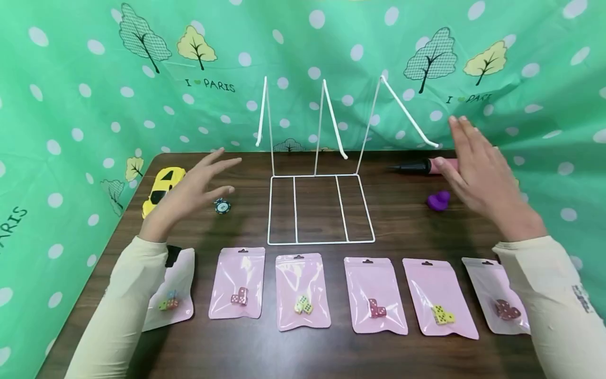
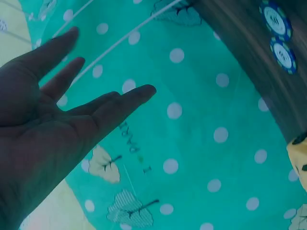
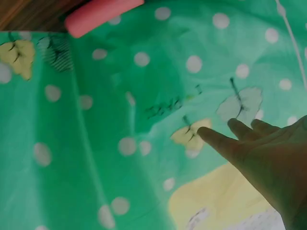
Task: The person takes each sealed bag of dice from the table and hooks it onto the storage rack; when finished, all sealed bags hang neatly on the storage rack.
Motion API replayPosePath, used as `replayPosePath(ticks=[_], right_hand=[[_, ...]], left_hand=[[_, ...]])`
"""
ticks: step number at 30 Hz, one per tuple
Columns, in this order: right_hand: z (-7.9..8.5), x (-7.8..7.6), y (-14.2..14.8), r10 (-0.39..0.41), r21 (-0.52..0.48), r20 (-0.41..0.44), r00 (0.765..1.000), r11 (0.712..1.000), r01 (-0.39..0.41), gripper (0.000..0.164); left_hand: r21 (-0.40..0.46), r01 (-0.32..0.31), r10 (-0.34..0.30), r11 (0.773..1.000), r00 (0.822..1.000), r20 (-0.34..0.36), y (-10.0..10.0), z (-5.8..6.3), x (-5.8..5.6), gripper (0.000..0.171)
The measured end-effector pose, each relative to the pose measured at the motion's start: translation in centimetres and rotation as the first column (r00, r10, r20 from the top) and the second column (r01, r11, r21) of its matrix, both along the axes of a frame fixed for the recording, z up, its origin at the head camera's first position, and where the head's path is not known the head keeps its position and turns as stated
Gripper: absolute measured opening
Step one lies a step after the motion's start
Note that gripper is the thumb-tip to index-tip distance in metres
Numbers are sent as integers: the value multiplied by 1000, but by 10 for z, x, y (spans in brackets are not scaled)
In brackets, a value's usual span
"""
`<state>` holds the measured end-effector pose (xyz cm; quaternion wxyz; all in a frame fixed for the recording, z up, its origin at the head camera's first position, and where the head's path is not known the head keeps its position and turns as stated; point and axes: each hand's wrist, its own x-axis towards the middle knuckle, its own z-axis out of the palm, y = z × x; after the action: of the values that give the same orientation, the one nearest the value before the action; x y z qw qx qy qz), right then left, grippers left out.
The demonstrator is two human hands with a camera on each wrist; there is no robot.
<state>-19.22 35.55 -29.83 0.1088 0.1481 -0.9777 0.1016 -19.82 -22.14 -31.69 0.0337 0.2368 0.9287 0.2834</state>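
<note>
My left hand (image 1: pixel 191 187) hovers, fingers spread, over the table's left side, close to a yellow toy car (image 1: pixel 167 184) and poker chips (image 1: pixel 222 206). In the left wrist view that hand (image 2: pixel 62 115) holds nothing. My right hand (image 1: pixel 487 181) is raised on the right with straight fingers, near a purple rubber duck (image 1: pixel 438 200) and a pink tube with a black nozzle (image 1: pixel 412 167). Nothing is in the right hand (image 3: pixel 268 158) in its wrist view. Between the hands stands a white wire rack (image 1: pixel 322 243) with three long prongs.
Several small sealed bags holding dice lie in a row along the front, including one with red dice (image 1: pixel 236 279) and one with yellow dice (image 1: pixel 437 289). The sleeves partly cover the outermost bags. A green dotted cloth (image 1: pixel 312 47) hangs behind the brown table (image 1: pixel 246 352).
</note>
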Motion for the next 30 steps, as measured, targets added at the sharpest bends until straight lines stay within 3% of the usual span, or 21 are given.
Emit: replayPosePath(ticks=[6,11,14,19,30], right_hand=[[7,20,30,-52,-112,3,999,992,52,78],[-1,43,55,-127,-215,-3,992,969,123,78],[-11,59,70,-180,-208,-1,984,962,176,80],[-32,83,90,-217,-188,12,976,958,215,79],[-89,126,124,-237,-217,62,970,945,245,73]], left_hand=[[-25,94,-95,995,995,-26,15,-15,-4,62],[-17,203,-204,979,976,-69,28,-36,-6,51],[-8,260,-260,966,963,-77,37,-47,-6,44],[9,323,-323,946,946,-13,46,-64,-3,30],[2,365,-364,931,928,85,59,-88,0,25]])
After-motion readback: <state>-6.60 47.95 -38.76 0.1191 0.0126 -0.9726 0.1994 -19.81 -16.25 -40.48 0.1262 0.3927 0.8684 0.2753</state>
